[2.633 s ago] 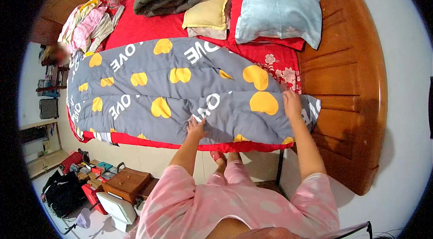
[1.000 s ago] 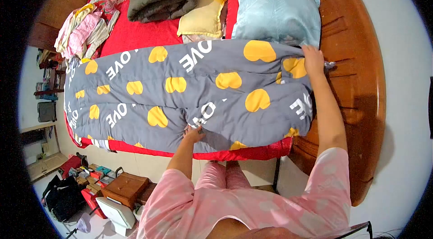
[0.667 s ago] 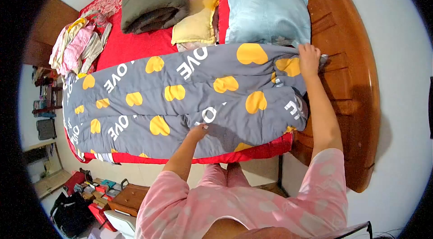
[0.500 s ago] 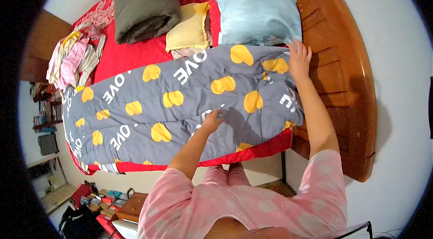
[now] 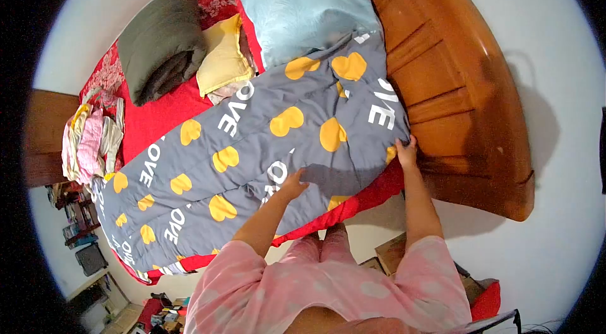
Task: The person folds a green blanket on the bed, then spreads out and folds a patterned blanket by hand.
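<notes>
A grey quilt (image 5: 252, 138) with yellow hearts and white "LOVE" lettering lies in a long strip along the near side of the bed. My left hand (image 5: 293, 185) rests on its middle, fingers stretched out and holding nothing. At the quilt's near right corner, beside the headboard, my right hand (image 5: 406, 153) has its fingers round the edge; part of the grip is hidden. The far right end of the quilt touches a light blue pillow (image 5: 303, 6).
A wooden headboard (image 5: 435, 75) borders the right side. On the red sheet (image 5: 158, 126) sit a rolled dark blanket (image 5: 161, 44), a small yellow pillow (image 5: 224, 56) and a heap of clothes (image 5: 93, 138). Boxes (image 5: 391, 255) stand on the floor below.
My right hand has moved from the quilt's far right corner to its near right corner. The right end lies flatter, with more lettering showing. My left hand stays on the middle; the view has turned.
</notes>
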`<state>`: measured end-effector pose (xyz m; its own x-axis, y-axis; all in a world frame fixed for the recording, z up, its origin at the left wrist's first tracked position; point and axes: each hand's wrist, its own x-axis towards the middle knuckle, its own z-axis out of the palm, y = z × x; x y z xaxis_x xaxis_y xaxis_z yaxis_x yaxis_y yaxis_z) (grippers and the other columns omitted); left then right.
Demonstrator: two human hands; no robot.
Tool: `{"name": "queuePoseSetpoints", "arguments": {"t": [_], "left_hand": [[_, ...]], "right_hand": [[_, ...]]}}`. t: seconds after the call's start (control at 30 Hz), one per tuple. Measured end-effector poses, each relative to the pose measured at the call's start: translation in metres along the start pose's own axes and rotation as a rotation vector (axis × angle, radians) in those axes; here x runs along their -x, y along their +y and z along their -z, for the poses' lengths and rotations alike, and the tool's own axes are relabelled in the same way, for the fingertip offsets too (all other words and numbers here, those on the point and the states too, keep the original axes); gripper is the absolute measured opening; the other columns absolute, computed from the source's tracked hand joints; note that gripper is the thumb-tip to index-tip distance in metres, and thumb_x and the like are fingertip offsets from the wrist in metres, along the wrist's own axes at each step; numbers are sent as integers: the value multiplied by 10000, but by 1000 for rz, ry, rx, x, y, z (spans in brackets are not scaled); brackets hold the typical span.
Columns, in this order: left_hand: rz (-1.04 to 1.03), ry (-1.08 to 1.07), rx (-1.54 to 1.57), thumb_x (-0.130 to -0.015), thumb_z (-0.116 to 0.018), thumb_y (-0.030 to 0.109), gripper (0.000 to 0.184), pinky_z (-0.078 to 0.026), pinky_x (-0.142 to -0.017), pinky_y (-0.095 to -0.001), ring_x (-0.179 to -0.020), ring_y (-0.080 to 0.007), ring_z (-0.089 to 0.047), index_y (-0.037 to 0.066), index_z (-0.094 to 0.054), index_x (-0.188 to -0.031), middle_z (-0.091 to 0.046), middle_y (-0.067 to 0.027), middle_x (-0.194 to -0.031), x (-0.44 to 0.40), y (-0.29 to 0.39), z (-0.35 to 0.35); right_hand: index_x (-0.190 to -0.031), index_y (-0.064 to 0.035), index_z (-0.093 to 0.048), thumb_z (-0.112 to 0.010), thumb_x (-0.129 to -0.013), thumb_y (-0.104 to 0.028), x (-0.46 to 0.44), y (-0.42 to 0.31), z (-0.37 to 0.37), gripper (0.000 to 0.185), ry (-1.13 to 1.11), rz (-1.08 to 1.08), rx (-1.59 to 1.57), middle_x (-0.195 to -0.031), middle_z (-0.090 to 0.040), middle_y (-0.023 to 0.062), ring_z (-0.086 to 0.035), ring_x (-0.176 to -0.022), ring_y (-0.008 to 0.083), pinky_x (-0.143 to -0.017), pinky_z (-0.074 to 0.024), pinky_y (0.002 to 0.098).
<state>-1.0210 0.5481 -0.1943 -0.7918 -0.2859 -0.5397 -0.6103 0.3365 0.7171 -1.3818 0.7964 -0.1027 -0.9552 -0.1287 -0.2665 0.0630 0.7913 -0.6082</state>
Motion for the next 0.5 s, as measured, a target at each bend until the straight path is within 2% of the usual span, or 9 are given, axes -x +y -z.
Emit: {"name": "queuePoseSetpoints", "arguments": {"t": [0.1, 0.13, 0.23, 0.27, 0.3, 0.33, 0.4, 0.47, 0.5], "left_hand": [[85, -70, -47, -814, -663, 251, 599, -426, -946, -377, -1106, -303, -541, 85, -420, -1336, -549, -181, -1213, 20, 74, 24], [124, -101, -56, -833, -654, 230, 569, -421, -951, -359, -1106, -271, -545, 69, -430, -1331, -561, -166, -1199, 20, 102, 34], [-59, -96, 263, -841, -656, 300, 666, -428, -932, -379, -1113, -268, -531, 94, -343, -1392, -536, -184, -1216, 2, 122, 17], [-53, -109, 403, -836, -656, 331, 703, -417, -947, -383, -1136, -283, -514, 86, -316, -1401, -524, -196, -1232, -3, 140, 14], [-47, -119, 546, -832, -655, 362, 741, -405, -963, -386, -1160, -298, -498, 78, -289, -1410, -512, -208, -1249, -3, 165, 15], [-39, -127, 692, -827, -655, 393, 780, -394, -978, -390, -1183, -313, -481, 70, -262, -1418, -501, -220, -1266, -1, 189, 14], [22, 60, 720, -812, -681, 375, 826, -420, -912, -371, -1123, -272, -511, 84, -224, -1435, -516, -216, -1233, 2, 232, 10], [55, 180, 748, -796, -695, 318, 794, -435, -877, -357, -1071, -256, -536, 52, -265, -1408, -533, -199, -1210, -4, 244, 1], [57, 204, 763, -788, -697, 270, 739, -436, -874, -353, -1049, -261, -546, 13, -325, -1373, -543, -185, -1203, -9, 242, -4]], "right_hand": [[-1270, 39, -432, -697, -765, -314, -6, -8, -14, 671, -96, -44, 164, -1247, -475, 285, -479, -1152, 362, -965, -380, 396], [-1216, 68, -485, -715, -731, -291, -28, 21, -26, 645, -224, -35, -42, -1283, -434, 301, -453, -1174, 378, -975, -369, 403], [-1162, 91, -524, -712, -718, -254, 11, -14, -12, 593, 35, 111, 87, -1270, -429, 289, -443, -1164, 382, -959, -375, 400], [-1091, 101, -539, -707, -703, -211, 40, -37, 1, 525, 77, 290, 74, -1168, -459, 255, -461, -1085, 375, -926, -383, 409], [-1062, 70, -540, -697, -653, -186, 48, -25, -7, 508, 22, 387, 177, -1146, -458, 257, -445, -1089, 408, -963, -361, 444], [-947, 68, -559, -707, -606, -171, 80, -55, 14, 442, 0, 570, 124, -1030, -469, 215, -463, -982, 387, -889, -386, 453], [-782, 24, -561, -719, -528, -140, 125, -70, 15, 341, 28, 802, 109, -942, -485, 183, -486, -893, 368, -760, -404, 461], [-723, -18, -525, -722, -468, -70, 159, -82, 18, 326, -126, 985, 88, -878, -498, 150, -500, -858, 358, -721, -399, 456], [-763, -18, -522, -749, -594, -60, 171, -92, 25, 285, -262, 1004, 26, -889, -485, 126, -495, -827, 323, -731, -407, 430]]}}
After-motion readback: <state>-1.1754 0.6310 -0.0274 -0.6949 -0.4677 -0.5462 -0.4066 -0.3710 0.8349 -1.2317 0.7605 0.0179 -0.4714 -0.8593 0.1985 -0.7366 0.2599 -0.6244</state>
